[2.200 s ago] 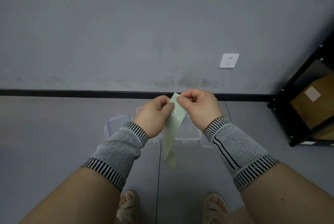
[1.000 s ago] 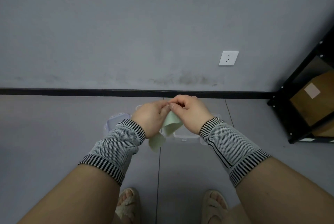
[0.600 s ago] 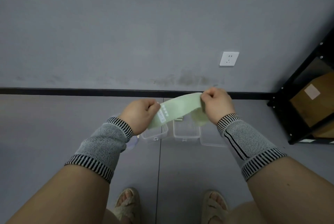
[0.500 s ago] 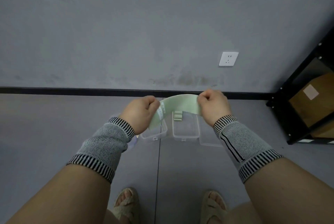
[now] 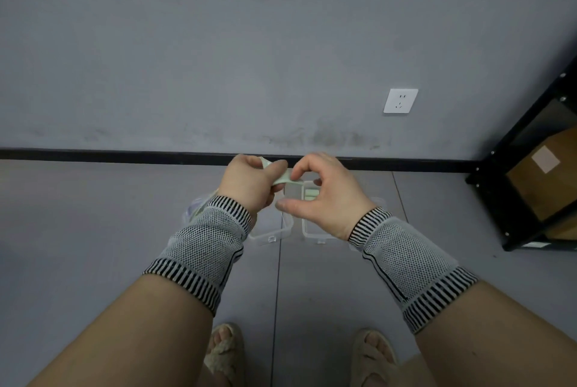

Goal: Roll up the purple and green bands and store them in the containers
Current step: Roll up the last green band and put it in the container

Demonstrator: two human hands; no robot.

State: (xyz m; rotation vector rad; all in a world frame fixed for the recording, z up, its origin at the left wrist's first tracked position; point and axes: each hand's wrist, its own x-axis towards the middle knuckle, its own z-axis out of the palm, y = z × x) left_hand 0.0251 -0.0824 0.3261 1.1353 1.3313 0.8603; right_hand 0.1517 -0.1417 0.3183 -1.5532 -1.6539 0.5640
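Green is what matters, and it sits just above the middle of the frame, bunched in your left hand point(image 5: 249, 182). Start at the left: past that wrist, at the left edge of the clutter on the floor, a clear lid or box point(image 5: 193, 210) shows with something pale beside it; you cannot tell from this view whether it is a band.

Moving right, your left hand's fingers are curled round the green band point(image 5: 282, 179), with the thumb clamped over the top of it. A short tongue of the band sticks out to the right of that fist, so its free end lies rightward, toward your other hand. How much of it is already rolled inside the fist is hidden.

Next comes your right hand point(image 5: 324, 199), the nearer one to that free end. Its forefinger tip meets the end of the tongue, while the thumb is held well below, apart from the band. The fingers are loosely curved and hold nothing; it is touching, not pinching.

Below both hands, on the grey floor point(image 5: 93, 230), stand the clear containers point(image 5: 271, 232) side by side. The one under your right hand holds small pale green rolls point(image 5: 310, 193).

Judging from this, the coming move turns on your right hand closing thumb to forefinger on that rightward tongue, so you can turn it in toward the left fist and tighten the roll before lowering it to the boxes directly beneath.
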